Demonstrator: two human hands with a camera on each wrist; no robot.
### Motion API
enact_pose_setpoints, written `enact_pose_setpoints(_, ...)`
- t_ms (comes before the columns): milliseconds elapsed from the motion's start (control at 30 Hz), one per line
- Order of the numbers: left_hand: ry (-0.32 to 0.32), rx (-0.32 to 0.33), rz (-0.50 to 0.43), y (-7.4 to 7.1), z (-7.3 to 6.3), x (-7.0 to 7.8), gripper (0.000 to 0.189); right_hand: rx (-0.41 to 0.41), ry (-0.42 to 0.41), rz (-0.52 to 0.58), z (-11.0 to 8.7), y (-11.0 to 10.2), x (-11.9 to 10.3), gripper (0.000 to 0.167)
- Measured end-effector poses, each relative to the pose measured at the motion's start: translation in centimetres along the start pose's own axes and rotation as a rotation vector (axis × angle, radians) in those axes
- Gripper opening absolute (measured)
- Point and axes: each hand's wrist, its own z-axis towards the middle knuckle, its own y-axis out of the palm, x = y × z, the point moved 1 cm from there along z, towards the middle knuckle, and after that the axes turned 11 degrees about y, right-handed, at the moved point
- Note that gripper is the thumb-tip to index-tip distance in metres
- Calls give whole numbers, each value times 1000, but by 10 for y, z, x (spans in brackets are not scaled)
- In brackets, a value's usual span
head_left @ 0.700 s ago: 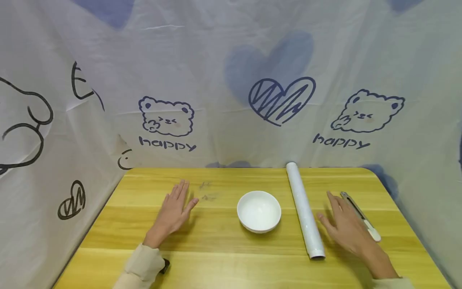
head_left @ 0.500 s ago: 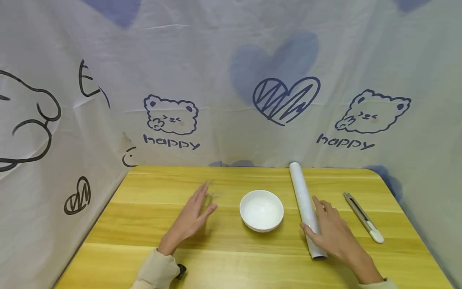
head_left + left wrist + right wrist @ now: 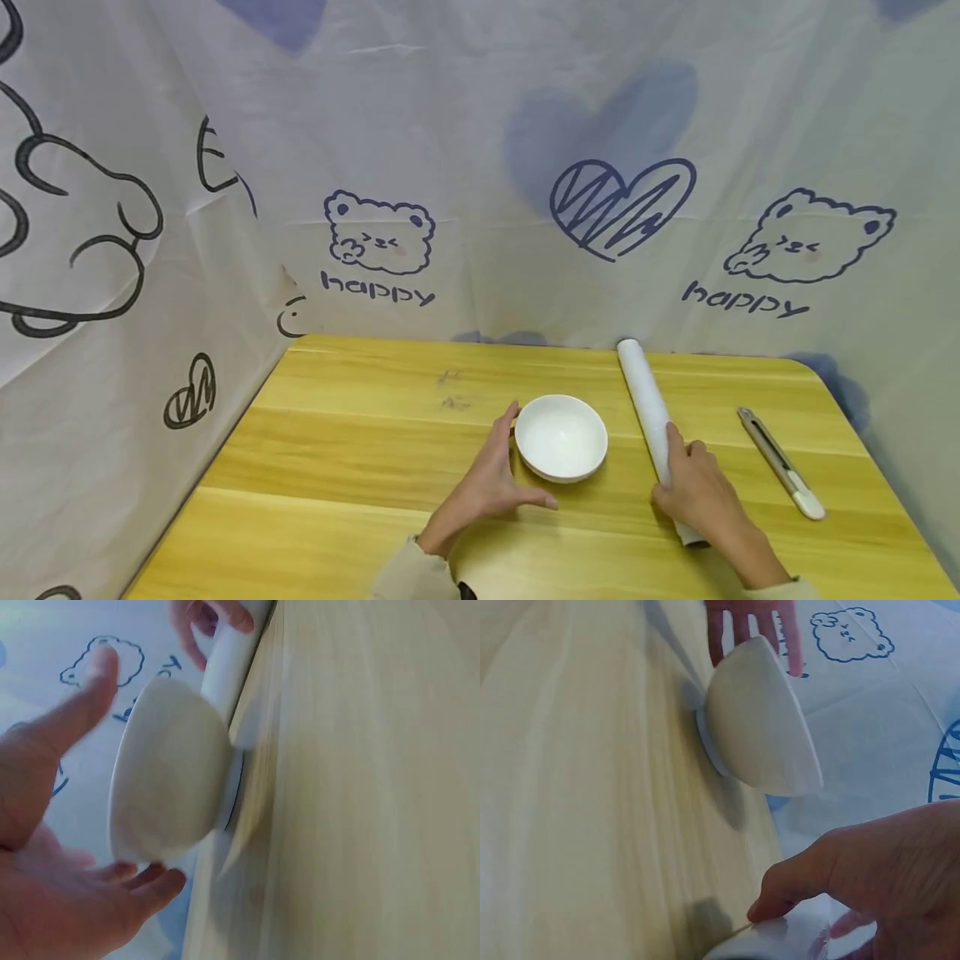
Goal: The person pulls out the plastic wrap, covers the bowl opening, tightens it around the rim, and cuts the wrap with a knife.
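Note:
A white bowl (image 3: pixel 561 439) stands upright on the wooden table. My left hand (image 3: pixel 491 479) is at its left side, thumb and fingers spread wide, with fingertips right at the rim in the left wrist view. To the right lies a long white roll of plastic wrap (image 3: pixel 645 392), its far end toward the back edge. My right hand (image 3: pixel 705 492) grips its near part, thumb on the left side and fingers over the far side. The thumb presses on the roll near its end in the right wrist view, where the other fingers are partly hidden.
A utility knife (image 3: pixel 780 462) lies at the right of the table (image 3: pixel 360 450), beyond my right hand. Behind and to the left hangs a pale cloth (image 3: pixel 480 125) printed with hearts and bears, close to the table's edges.
My left hand has moved right across the table to the bowl. My right hand has come left from beside the knife and taken hold of the roll. The head view has shifted slightly.

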Motion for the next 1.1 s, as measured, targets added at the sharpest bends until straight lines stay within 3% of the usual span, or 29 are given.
enact_pose_setpoints(67,5,45,17,5,3,0,138,-12,-11,-13,3,-4,2,90)
enact_pose_setpoints(167,-13,95,-32,10,5,-1,132,-11,-46,-29,8,-8,8,87)
enact_pose_setpoints(400,-50,172,-178,10,7,-6,107,90,-204,-35,30,-14,17,68)
enact_pose_setpoints(567,-51,163,-243,10,9,-10,105,114,-238,-56,51,-16,15,67)
enact_pose_setpoints(833,-85,77,-495,-2,10,-23,101,120,-252,-129,82,-16,11,69)
enact_pose_setpoints(1100,-71,24,-568,-11,15,-34,98,119,-256,-95,108,-16,-7,60)
